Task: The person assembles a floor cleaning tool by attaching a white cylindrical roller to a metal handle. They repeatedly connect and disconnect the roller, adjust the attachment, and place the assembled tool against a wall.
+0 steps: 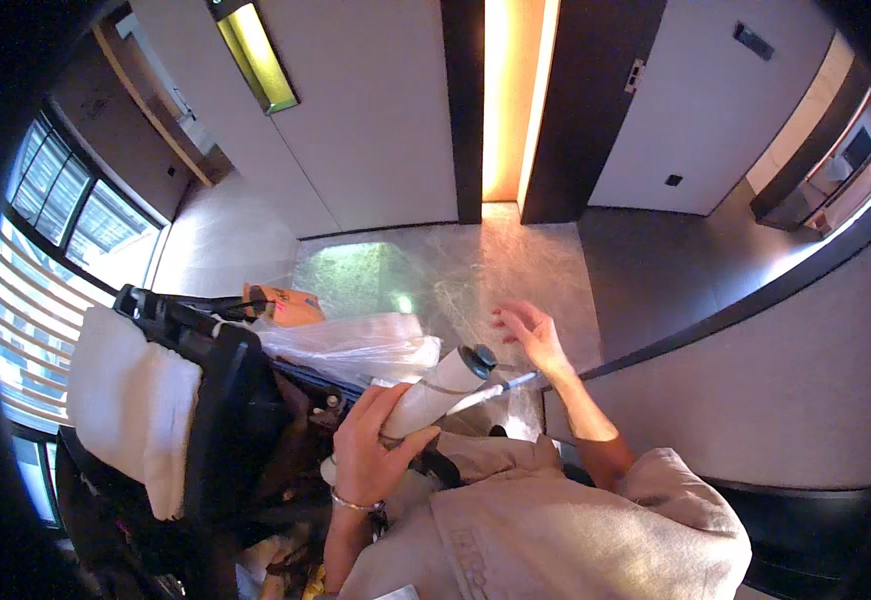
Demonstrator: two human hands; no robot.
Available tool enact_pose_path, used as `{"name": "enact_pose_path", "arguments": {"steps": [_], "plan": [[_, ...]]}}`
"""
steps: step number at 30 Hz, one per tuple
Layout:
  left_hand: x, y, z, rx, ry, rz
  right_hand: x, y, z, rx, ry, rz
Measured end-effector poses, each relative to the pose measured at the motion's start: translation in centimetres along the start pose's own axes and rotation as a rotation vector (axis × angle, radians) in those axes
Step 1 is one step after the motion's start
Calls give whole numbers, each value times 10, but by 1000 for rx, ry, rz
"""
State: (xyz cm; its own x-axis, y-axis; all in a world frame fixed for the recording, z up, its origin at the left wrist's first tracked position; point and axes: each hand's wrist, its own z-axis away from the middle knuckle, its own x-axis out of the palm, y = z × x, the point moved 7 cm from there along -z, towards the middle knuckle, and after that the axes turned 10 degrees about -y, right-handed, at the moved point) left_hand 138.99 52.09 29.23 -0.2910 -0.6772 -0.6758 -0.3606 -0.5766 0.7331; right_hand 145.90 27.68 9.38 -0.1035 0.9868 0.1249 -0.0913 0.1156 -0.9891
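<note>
My left hand (368, 450) is wrapped round a white cylinder (441, 395) with a dark round end, bottle-like in shape. The cylinder tilts up and away to the right, in front of my body. Off to its right, my right hand (531, 338) hangs in the air with fingers loosely bent and apart, holding nothing. A pale stick (491, 392) slants behind the cylinder, partly hidden by it. Beyond my left hand lies a bundle in clear plastic wrap (356, 343), with an orange packet (284, 304) at its far end.
On the left stands a dark cart (241, 420) with folded white cloths (131, 400) over its side. A curved grey panel (746, 370) with a dark edge runs along my right. Ahead are pale wall panels (366, 110) and a lit orange gap (511, 100) above stone flooring (446, 260).
</note>
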Motion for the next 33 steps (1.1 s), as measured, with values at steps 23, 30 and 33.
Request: {"name": "enact_pose_path", "arguments": {"steps": [23,30,33], "plan": [[57,13,-40,73,-81,-248,93,-107,72,-493,-521,661],[64,2,3,-95,-100,-205,117,-91,81,-400,-842,724],[67,-4,26,-141,-89,-147,128,-87,93,-606,-930,734]]}}
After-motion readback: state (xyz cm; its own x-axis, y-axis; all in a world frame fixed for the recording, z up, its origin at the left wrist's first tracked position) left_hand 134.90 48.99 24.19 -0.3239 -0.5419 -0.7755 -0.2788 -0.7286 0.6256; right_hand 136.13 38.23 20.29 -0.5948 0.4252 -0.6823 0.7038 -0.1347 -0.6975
